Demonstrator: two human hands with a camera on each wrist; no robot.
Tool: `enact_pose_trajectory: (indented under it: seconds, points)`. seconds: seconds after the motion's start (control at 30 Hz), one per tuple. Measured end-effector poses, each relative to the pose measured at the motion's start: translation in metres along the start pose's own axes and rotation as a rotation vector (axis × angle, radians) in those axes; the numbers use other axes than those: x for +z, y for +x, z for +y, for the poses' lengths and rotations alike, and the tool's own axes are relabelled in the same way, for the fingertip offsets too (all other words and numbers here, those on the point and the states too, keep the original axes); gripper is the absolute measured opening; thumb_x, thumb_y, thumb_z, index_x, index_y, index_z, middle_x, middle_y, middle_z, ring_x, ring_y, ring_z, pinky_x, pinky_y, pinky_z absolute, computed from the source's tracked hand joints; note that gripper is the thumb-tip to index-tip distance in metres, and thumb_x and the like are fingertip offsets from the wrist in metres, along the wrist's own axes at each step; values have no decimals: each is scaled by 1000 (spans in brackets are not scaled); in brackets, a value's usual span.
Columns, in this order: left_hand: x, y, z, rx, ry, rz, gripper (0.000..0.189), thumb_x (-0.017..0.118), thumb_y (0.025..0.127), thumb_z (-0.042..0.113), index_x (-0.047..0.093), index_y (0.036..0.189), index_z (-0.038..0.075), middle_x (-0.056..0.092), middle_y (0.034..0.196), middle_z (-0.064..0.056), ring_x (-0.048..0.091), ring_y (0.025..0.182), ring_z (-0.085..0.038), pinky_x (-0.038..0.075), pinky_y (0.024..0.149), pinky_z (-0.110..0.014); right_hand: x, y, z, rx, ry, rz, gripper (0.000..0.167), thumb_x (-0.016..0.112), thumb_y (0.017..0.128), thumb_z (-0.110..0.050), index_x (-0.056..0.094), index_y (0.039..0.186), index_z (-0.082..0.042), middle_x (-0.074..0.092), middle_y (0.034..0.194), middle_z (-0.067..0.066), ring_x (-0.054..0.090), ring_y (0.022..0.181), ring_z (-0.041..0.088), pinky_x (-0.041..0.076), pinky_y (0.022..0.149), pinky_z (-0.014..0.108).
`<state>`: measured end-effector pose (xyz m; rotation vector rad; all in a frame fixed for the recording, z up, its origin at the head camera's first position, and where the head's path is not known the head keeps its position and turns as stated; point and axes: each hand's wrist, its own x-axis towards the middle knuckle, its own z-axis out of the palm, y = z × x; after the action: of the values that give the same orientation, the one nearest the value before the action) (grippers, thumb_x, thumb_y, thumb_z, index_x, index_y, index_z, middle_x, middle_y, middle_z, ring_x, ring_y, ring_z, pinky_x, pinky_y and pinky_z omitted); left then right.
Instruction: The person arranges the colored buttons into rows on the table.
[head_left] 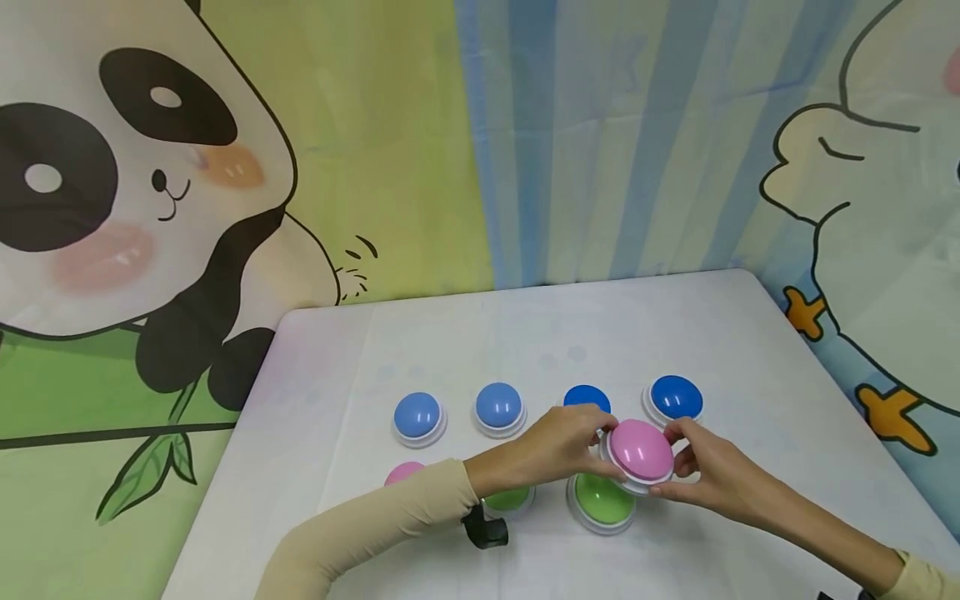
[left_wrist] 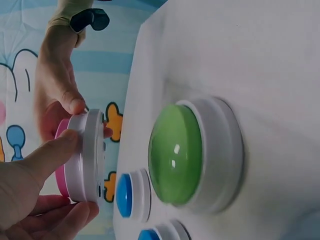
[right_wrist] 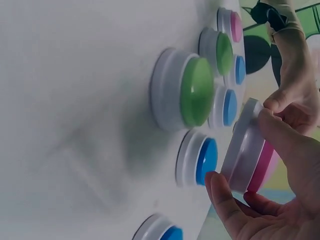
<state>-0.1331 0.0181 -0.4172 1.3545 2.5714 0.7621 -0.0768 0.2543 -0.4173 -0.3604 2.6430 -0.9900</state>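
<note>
A pink dome push button [head_left: 642, 450] with a white base is held up off the table between both hands, overlapping the nearer row in the head view. My left hand [head_left: 558, 442] grips its left rim, thumb and fingers on opposite sides of the base. On the right rim my right hand [head_left: 716, 475] pinches it the same way. The left wrist view shows the white base [left_wrist: 90, 155] side-on, with small dark spots along its underside edge. Below the held button sits a green push button [head_left: 602, 500], its dome facing up.
Behind the hands stand several blue push buttons [head_left: 417, 415] in a row on the white table [head_left: 465, 333]. Under the left forearm, a second green button [head_left: 508, 500] and another pink button [head_left: 403, 472] are partly hidden. A cartoon-printed curtain [head_left: 390, 150] hangs behind.
</note>
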Motion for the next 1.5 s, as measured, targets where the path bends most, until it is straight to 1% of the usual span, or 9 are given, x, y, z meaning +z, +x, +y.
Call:
enact_pose_trajectory:
  seconds: [0.27,0.43,0.53,0.73,0.93,1.07,1.33,1.43,1.5]
  points:
    - [22,38,21,76,8,-39,54,74,82,45,61,124,15,66,113,9,55,100,7,40,83,3,-16,-23,30,111,-103,50,79,86,69,-38,44,119,6,62,109,18,64,84,16,60,64,30]
    - [33,54,31,58,30,-76,56,74,81,45,59,126,16,65,114,10,56,101,8,41,84,1,-20,-30,45,130,-129,73,80,87,68,-36,43,118,9,61,107,20,65,84,18,60,64,32]
    - [42,61,36,51,108,-97,54,75,80,48,61,122,18,65,108,12,55,94,9,42,79,1,-20,-31,51,149,-124,58,80,88,66,-35,44,117,8,61,106,19,64,84,18,60,64,31]
    - [65,65,44,70,285,-140,46,74,77,55,66,106,19,64,92,14,52,78,8,41,64,-2,-14,-36,63,197,-108,-8,83,90,61,-40,45,114,5,63,103,14,63,83,16,60,66,30]
    - [79,67,50,49,354,-189,46,74,77,55,67,106,20,60,87,13,47,74,5,39,59,-6,-4,-39,72,188,-103,-17,77,91,61,-35,46,111,3,63,99,9,62,81,14,60,67,29]
    - [86,68,51,52,410,-217,41,75,76,54,67,102,23,62,85,14,48,74,4,40,58,-7,3,-36,73,209,-164,-26,75,92,59,-32,47,109,1,63,96,6,61,80,13,60,68,30]
    - [94,71,51,50,449,-227,35,76,76,54,67,94,26,60,80,15,47,72,2,38,55,-9,7,-32,76,202,-303,-22,74,93,55,-35,52,105,1,64,93,6,62,84,16,60,71,34]
    - [95,72,52,32,464,-225,34,75,77,55,67,95,27,61,80,15,47,71,2,38,54,-10,7,-30,77,194,-322,-21,75,93,55,-35,51,106,1,63,93,6,61,83,16,60,72,34]
    - [93,68,51,11,476,-222,37,73,78,56,67,98,26,62,82,15,49,71,2,38,53,-9,7,-29,76,180,-329,-31,75,93,56,-36,51,107,1,63,93,6,60,84,16,60,73,35]
